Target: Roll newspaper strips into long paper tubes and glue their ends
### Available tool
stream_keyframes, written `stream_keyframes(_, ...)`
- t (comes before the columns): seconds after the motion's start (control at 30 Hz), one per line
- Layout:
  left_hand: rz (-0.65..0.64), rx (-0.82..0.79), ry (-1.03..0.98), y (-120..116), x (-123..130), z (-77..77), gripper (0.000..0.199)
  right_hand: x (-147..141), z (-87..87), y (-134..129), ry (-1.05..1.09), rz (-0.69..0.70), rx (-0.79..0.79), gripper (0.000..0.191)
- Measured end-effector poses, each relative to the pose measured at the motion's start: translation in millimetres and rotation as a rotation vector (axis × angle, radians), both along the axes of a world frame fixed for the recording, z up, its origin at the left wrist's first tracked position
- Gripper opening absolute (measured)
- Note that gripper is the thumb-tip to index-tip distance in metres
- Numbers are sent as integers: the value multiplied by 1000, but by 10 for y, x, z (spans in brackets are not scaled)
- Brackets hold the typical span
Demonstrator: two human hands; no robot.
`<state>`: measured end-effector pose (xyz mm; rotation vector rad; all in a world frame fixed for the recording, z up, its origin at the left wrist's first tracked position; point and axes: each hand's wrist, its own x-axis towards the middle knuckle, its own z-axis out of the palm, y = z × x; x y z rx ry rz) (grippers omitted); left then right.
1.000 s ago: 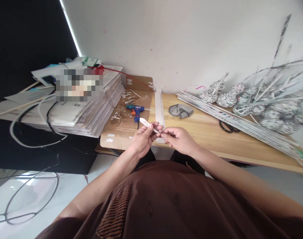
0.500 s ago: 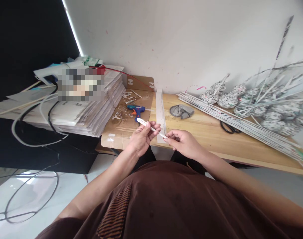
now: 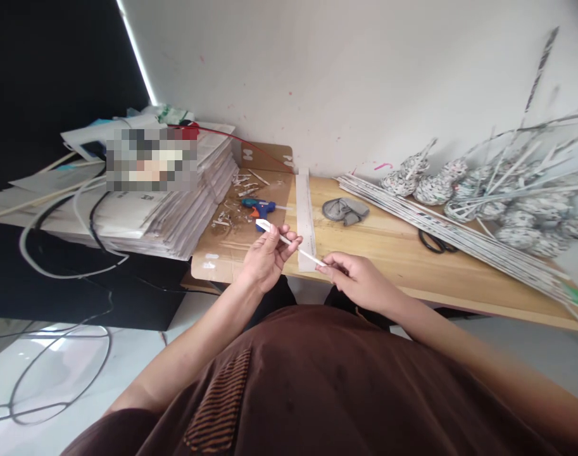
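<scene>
A thin white paper tube (image 3: 310, 256) slants between my two hands, with a wider, flatter paper end above my left thumb. My left hand (image 3: 268, 256), palm partly up, pinches the upper part between thumb and fingers. My right hand (image 3: 358, 275) is closed on the lower end, its fingertips hiding the tip. Just behind my left hand a blue glue gun (image 3: 261, 207) with an orange trigger lies on the cardboard (image 3: 232, 253), its handle partly covered. A flat white paper strip (image 3: 305, 218) lies on the table beyond the hands.
A tall paper stack (image 3: 207, 190) with looped cables stands at left. Paper scraps (image 3: 245, 183) litter the cardboard. On the wooden table (image 3: 383, 247) are a grey cloth (image 3: 345, 211), black scissors handles (image 3: 435, 242), a bundle of long paper tubes (image 3: 440, 225) and woven paper pieces (image 3: 521, 221).
My hands have moved slightly apart, the left to the upper left and the right to the right. More of the paper tube shows between them.
</scene>
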<state>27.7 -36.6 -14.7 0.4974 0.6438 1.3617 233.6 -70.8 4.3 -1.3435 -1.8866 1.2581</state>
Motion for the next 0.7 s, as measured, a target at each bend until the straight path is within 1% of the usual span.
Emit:
stream_keyframes(0.03, -1, 4, 0, 1, -3, 1, 21, -22, -2, 9, -9, 0, 44, 31)
stream_keyframes(0.07, -1, 8, 1, 2, -9, 2, 21, -37, -9, 20, 17, 7, 21, 33)
stream_keyframes(0.1, 0, 12, 3, 3, -15, 2, 21, -43, -18, 35, 73, 26, -65, 35)
stream_keyframes(0.17, 1, 14, 7, 1, -23, -2, 21, -42, -37, 67, 196, 79, -304, 39)
stream_keyframes(0.2, 2, 12, 10, -2, -21, -7, 22, -44, -42, 82, 221, 101, -379, 40)
stream_keyframes(0.23, 1, 8, 12, -8, -15, -14, 22, -51, -44, 95, 210, 114, -388, 40)
stream_keyframes(0.27, -2, 5, 14, -16, -5, -23, 22, -66, -40, 104, 165, 112, -326, 39)
stream_keyframes(0.37, -24, 9, 14, -43, 30, -47, 22, -148, -15, 114, 5, 46, 5, 34)
stream_keyframes(0.4, -32, 16, 11, -52, 36, -51, 22, -175, -7, 117, 2, 36, 46, 34)
stream_keyframes(0.43, -39, 24, 8, -59, 38, -53, 22, -195, -1, 121, 37, 36, 22, 36)
stream_keyframes(0.53, -63, 36, 13, -72, 23, -50, 22, -205, -5, 144, 204, 132, -269, 41)
stream_keyframes(0.57, -69, 33, 20, -74, 16, -49, 22, -196, -11, 150, 212, 153, -310, 42)
stream_keyframes(0.6, -70, 30, 26, -75, 11, -50, 22, -185, -19, 154, 176, 153, -279, 40)
stream_keyframes(0.63, -65, 27, 29, -76, 7, -51, 21, -176, -26, 155, 104, 136, -182, 38)
stream_keyframes(0.7, -49, 31, 29, -77, 5, -56, 21, -167, -38, 147, -49, 63, 92, 33)
